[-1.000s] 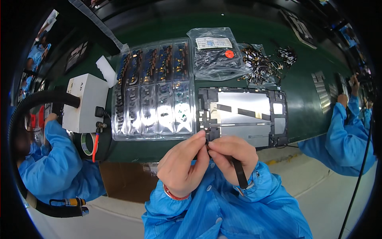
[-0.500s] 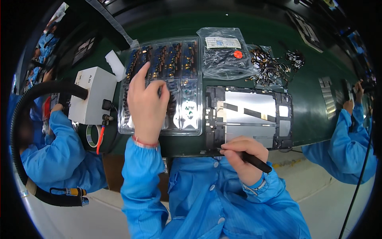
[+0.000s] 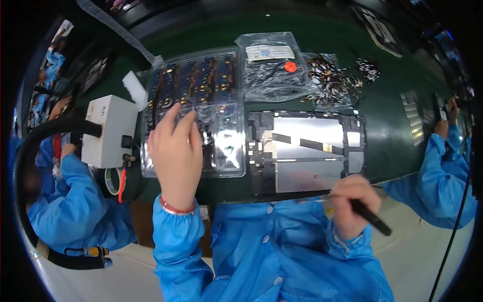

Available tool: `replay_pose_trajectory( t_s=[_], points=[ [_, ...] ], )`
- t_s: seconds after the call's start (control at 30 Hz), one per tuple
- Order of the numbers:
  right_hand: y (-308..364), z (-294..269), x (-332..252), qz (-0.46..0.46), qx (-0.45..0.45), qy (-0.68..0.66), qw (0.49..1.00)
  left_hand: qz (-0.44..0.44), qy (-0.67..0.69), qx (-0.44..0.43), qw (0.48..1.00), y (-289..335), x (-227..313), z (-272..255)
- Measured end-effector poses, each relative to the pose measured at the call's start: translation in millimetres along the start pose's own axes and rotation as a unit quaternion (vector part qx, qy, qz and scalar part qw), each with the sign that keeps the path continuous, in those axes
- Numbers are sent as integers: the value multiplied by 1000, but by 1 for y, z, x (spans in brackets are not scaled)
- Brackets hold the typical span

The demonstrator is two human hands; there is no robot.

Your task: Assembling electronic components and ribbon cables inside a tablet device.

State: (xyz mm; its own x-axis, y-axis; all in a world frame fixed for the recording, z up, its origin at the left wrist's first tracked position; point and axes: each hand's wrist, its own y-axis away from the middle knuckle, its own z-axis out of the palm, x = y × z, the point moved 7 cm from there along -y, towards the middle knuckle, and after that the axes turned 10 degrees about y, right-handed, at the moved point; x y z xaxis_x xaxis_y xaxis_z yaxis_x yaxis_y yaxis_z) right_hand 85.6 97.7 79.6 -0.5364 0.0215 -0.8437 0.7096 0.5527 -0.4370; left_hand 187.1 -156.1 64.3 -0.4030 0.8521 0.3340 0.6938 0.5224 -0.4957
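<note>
My left hand (image 3: 176, 151) reaches over the clear plastic tray (image 3: 232, 170), fingers slightly apart, with nothing visible in them. The tray's compartments hold rows of small dark circuit boards (image 3: 204, 75) with gold-coloured parts. Whether the fingertips touch the boards, I cannot tell. In my right hand (image 3: 354, 201) is a slim tool with a black handle (image 3: 371, 217) and a thin metal tip; motion blurs its fingers slightly. That hand is by the near right corner of a flat tablet-like device frame (image 3: 309, 176), silver inside with a black border, lying on the bench.
Behind the frame lie a clear bag (image 3: 274, 75) of dark parts and a heap of small cables (image 3: 332, 83). A white box (image 3: 108, 133) with a black hose (image 3: 22, 166) stands left, beside a tape roll (image 3: 114, 181). Blue-sleeved co-workers sit on both sides.
My left hand has moved lower over the tray, its fingers going from a thumb-and-finger ring to a looser spread. My right hand has moved right with the tool. The view has shifted slightly.
</note>
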Motion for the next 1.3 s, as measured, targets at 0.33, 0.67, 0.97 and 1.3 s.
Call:
replay_pose_trajectory(
  t_s=[0.33, 0.67, 0.97, 1.3],
  points=[
    [-83, 1, 45, -169, -80, 471, 862, 63, 321, -231, 916, -24, 116, 96],
    [-69, 33, 60, -260, -129, 495, 819, 38, 413, -153, 897, -21, 106, 110],
    [-70, 38, 63, -268, -146, 518, 799, 40, 378, -162, 910, -21, 107, 113],
    [-68, 42, 61, -274, -150, 546, 778, 51, 371, -167, 912, -21, 110, 111]
  ],
)
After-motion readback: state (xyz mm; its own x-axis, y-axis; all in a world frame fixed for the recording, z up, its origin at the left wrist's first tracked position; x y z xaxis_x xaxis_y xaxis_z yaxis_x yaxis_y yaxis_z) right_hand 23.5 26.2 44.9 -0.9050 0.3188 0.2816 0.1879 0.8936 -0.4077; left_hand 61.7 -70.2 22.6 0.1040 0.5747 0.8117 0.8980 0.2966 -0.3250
